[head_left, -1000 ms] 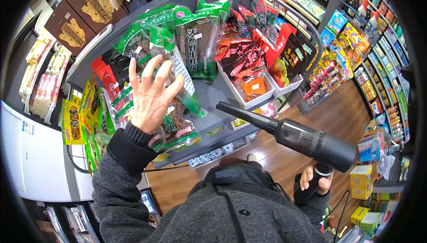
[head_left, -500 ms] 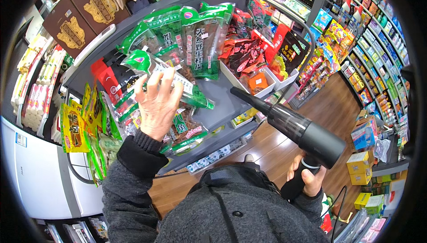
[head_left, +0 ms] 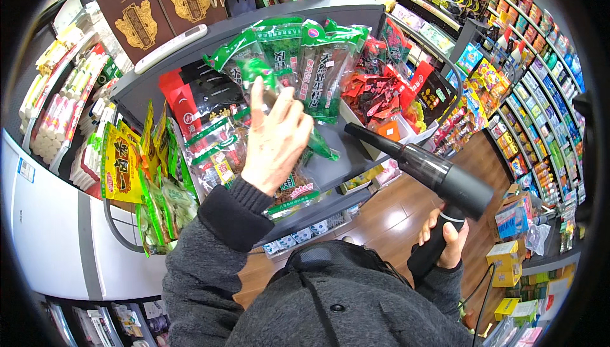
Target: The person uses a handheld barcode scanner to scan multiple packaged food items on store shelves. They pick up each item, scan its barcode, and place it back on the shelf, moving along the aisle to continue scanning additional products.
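My left hand (head_left: 274,140) is closed on a green-topped clear plastic spice packet (head_left: 323,146), over a sloping grey display shelf (head_left: 346,166). The packet's upper end is blurred, and my fingers cover much of its middle. Beneath and around it lie more spice packets, among them a long green-edged packet (head_left: 325,74) of dark bark-like pieces and a black packet with red ends (head_left: 210,96). In my right hand (head_left: 450,245) is the grip of a black handheld vacuum cleaner (head_left: 467,191). Its narrow nozzle points up and left, close to a white box of red packets (head_left: 381,93).
Yellow and green bags (head_left: 124,169) hang at the display's left end, beside a white cabinet (head_left: 51,220). Brown gift boxes (head_left: 136,26) stand behind. On the right are stocked shelves (head_left: 540,112), yellow cartons (head_left: 506,261) and a wooden floor (head_left: 387,220).
The view has shifted, so the display sits further right. My left hand has moved along the packet, whose top has tilted and blurred. My right hand still holds the vacuum cleaner.
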`<state>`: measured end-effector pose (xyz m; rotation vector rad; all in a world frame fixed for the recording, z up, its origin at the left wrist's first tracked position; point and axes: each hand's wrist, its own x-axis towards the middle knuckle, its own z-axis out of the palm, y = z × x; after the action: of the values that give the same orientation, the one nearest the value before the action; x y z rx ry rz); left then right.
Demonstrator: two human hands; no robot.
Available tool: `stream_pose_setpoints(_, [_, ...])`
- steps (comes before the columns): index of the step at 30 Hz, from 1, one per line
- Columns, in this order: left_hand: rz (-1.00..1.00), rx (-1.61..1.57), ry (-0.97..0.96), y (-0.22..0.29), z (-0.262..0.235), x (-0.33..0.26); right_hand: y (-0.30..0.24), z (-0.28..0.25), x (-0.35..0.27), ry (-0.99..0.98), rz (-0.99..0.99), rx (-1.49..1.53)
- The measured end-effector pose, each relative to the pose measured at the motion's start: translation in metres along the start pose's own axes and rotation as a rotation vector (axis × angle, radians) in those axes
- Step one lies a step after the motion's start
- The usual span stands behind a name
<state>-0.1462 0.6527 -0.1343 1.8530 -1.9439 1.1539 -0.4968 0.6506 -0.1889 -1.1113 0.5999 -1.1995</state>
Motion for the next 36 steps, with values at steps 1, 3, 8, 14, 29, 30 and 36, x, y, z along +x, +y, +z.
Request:
stream_pose_setpoints(1, [0.004,0.002,-0.003,0.004,0.000,0.007,0.001,-0.001,0.003,-0.004,-0.005,0.026])
stream_pose_setpoints(3, [0.014,-0.029,-0.011,0.015,0.000,0.025,-0.001,-0.003,0.007,-0.002,-0.014,0.069])
stream_pose_setpoints(8, [0.177,-0.008,-0.063,0.027,0.018,0.068,-0.002,-0.014,0.015,-0.003,0.002,0.123])
stream_pose_setpoints(14, [0.534,0.232,-0.192,0.000,0.055,0.123,-0.005,-0.041,0.017,-0.024,0.043,0.197])
stream_pose_setpoints(29, [0.807,0.261,-0.392,-0.029,0.071,0.146,0.007,-0.046,0.017,-0.022,0.093,0.307])
stream_pose_setpoints(30, [0.810,0.257,-0.385,-0.032,0.066,0.146,0.007,-0.040,0.018,-0.012,0.101,0.266])
stream_pose_setpoints(36, [0.802,0.276,-0.420,-0.044,0.039,0.131,0.012,-0.013,0.022,-0.029,0.205,0.154])
